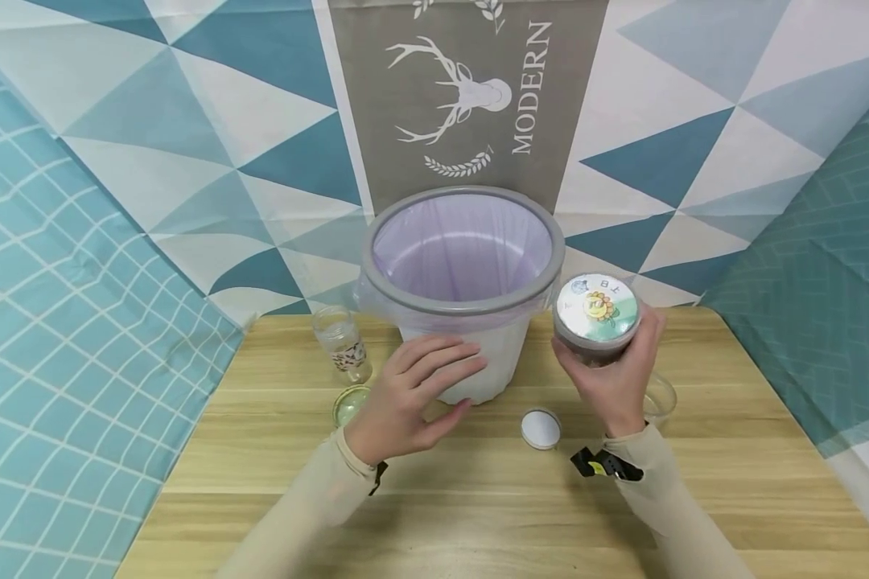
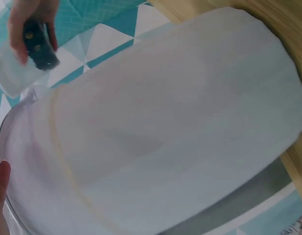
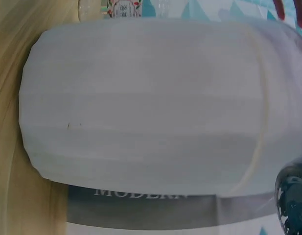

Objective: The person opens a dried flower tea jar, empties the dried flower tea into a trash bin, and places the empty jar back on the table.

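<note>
Head view: the right hand (image 1: 618, 376) curls its fingers around a glossy-topped, white-and-green, flower-printed round container (image 1: 597, 309), aloft beside the grey-rimmed, white, round bin (image 1: 465, 306); the left hand (image 1: 418, 392) has spread, empty fingers. Probably light, stiff and smooth (perhaps fragile), the container suits holding round its sides.

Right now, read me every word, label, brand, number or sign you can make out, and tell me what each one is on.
"MODERN": on the brown backdrop panel, beside the deer head.
"日上", apparently: on the top of the container in the right hand; other marks there are too small to read.
Label on the clear bottle left of the bin: characters too blurred to read.
</note>
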Available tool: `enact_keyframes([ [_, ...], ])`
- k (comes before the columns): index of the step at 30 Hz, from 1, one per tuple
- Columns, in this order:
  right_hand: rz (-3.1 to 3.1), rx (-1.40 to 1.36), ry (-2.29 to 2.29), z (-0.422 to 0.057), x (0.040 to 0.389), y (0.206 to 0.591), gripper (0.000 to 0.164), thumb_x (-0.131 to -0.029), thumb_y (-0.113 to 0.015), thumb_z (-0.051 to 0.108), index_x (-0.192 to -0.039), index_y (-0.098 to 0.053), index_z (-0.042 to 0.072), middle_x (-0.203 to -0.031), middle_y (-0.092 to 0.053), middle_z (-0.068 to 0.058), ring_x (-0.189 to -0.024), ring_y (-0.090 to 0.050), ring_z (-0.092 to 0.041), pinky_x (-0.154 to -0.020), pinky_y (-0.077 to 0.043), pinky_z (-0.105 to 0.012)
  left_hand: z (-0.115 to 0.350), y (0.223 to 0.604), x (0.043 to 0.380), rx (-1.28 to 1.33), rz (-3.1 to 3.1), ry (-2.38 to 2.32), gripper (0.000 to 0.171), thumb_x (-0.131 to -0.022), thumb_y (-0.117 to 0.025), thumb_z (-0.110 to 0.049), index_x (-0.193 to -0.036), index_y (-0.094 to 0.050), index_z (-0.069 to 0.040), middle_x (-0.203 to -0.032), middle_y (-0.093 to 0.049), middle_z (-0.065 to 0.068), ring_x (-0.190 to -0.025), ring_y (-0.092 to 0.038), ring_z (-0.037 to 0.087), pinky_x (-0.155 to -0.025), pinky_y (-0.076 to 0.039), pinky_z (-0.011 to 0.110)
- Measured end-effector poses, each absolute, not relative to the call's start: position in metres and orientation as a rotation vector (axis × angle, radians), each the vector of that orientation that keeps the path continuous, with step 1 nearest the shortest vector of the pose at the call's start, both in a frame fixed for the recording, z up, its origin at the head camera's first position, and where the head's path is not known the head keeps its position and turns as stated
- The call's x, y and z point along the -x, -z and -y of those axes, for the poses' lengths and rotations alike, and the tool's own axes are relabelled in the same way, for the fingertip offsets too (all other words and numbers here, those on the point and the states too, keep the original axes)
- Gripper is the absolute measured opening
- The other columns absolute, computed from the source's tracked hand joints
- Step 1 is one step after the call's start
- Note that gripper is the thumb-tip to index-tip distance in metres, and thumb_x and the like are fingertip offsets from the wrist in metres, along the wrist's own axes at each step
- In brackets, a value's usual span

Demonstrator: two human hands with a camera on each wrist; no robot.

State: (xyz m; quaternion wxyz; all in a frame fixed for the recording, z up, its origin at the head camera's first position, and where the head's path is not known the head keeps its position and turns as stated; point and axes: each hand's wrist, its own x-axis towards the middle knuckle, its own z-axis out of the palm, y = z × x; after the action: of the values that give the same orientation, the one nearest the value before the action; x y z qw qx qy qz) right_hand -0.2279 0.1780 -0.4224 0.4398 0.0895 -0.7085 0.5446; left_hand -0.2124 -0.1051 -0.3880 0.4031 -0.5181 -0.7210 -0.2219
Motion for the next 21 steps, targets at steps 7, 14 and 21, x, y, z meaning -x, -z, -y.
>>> enact_keyframes([
  [7, 1.733, -0.378, -1.2, -0.165, 0.215, 0.42, 0.092, -0.064, -0.088, 0.037, -0.135, -0.053, -0.01, -0.135, -0.056, -0.004, -0.126, -0.041, -0.009, -0.106, -0.029, -0.03, 0.121, 0.39, 0.208, 1.259, 1.801, 0.608, 0.039, -0.098, -0.065, -0.026, -0.132, -0.068, -0.006, -0.13, -0.069, 0.01, -0.119, -0.062, 0.032, -0.107, -0.048, 0.043],
  [14, 1.791, -0.505, -1.118, -0.146, 0.201, 0.421, 0.098, -0.077, -0.078, 0.067, -0.136, -0.054, -0.008, -0.129, -0.054, -0.027, -0.125, -0.039, -0.007, -0.103, -0.031, -0.029, 0.131, 0.396, 0.204, 1.21, 1.795, 0.647, 0.039, -0.098, -0.066, -0.026, -0.13, -0.069, -0.005, -0.129, -0.069, 0.01, -0.117, -0.063, 0.031, -0.102, -0.049, 0.043],
  [21, 1.837, -0.679, -1.091, -0.132, 0.196, 0.43, 0.096, -0.082, -0.076, 0.062, -0.14, -0.05, -0.01, -0.128, -0.048, -0.033, -0.129, -0.041, -0.013, -0.11, -0.036, -0.026, 0.138, 0.401, 0.201, 1.184, 1.803, 0.704, 0.04, -0.099, -0.066, -0.03, -0.128, -0.069, -0.004, -0.128, -0.069, 0.011, -0.116, -0.063, 0.031, -0.102, -0.048, 0.042],
])
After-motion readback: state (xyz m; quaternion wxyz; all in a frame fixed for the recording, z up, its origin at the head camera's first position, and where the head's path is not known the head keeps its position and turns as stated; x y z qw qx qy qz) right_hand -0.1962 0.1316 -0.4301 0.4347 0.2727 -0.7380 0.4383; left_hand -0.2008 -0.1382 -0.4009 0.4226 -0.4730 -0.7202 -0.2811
